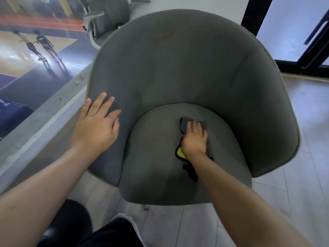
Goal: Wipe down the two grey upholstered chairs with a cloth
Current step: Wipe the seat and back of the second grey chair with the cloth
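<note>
From my remote seat I look straight down into a grey upholstered chair [195, 59] with a curved tub back that wraps round its seat cushion [156, 163]. My left hand [97, 125] lies flat on the top of the chair's left armrest, fingers spread and straight, so that grip is released and holds nothing. My right hand [195, 139] is stretched down onto the cushion, near its middle and a little towards the back, with fingers laid straight over the cloth [184, 122]; that grip is likewise unclenched, palm pressing the cloth against the upholstery rather than curling round it. The cloth is dark grey on top, shows a yellow patch by my wrist, and trails a black edge out under my forearm towards the front of the seat. One pale wooden leg [146, 207] peeps out beneath the front edge. The chair stands on a pale plank floor [293, 193]. Behind it, top left, is part of an office chair [106, 15] with a white frame. A black-framed glass door [249, 15] stands at the right.
</note>
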`<control>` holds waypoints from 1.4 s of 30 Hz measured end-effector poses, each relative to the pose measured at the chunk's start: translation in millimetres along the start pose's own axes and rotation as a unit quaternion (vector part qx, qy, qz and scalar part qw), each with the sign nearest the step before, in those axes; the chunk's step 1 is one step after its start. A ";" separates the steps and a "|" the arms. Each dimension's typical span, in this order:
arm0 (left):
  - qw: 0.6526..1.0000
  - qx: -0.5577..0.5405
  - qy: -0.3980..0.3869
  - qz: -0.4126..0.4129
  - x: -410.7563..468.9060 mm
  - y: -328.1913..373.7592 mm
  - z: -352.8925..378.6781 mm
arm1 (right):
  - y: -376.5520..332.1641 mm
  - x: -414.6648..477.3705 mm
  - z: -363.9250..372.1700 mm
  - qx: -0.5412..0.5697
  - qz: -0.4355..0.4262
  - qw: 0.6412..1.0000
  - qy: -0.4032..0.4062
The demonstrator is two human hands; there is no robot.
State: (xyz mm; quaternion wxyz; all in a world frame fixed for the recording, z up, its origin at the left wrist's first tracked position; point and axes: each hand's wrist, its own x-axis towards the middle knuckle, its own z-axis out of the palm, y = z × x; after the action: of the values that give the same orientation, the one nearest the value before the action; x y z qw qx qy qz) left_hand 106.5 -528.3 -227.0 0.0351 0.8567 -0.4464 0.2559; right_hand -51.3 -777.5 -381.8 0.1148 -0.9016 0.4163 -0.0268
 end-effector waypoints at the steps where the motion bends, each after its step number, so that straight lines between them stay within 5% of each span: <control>1: 1.000 0.003 0.000 0.001 0.1 0.3 0.0 | -26.5 -3.4 6.3 0.006 -0.019 1.000 -0.007; 6: 1.000 0.006 0.005 0.006 -1.5 -1.0 2.1 | -142.2 -38.2 32.5 0.036 -0.119 0.991 -0.044; 11: 1.000 0.005 0.007 0.008 -1.5 -3.5 2.6 | -165.7 -44.5 40.0 0.041 -0.173 0.982 -0.059; 15: 1.000 0.000 0.007 0.012 -3.2 -4.3 2.6 | -122.4 -24.3 30.8 0.050 -0.205 0.976 -0.051; 23: 1.000 -0.011 -0.016 0.005 0.0 -2.4 -2.2 | 92.1 33.4 -21.6 -0.014 -0.038 0.999 0.032; 27: 0.997 -0.041 -0.066 0.000 32.0 -15.5 -8.9 | 112.1 38.2 -24.9 -0.020 -0.019 0.999 0.044; 34: 0.998 -0.007 -0.058 -0.025 40.1 -12.0 0.7 | 45.8 45.7 -4.9 0.026 0.048 0.997 0.060; 42: 0.999 0.010 -0.031 -0.040 38.5 -11.9 4.6 | -178.7 9.8 47.6 0.006 -0.138 0.990 -0.037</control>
State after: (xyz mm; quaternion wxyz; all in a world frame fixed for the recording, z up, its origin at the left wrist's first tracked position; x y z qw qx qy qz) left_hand 135.9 -551.3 -210.9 0.0233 0.8819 -0.4098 0.2319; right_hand 95.0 -664.0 -387.5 0.1306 -0.9500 0.2834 -0.0111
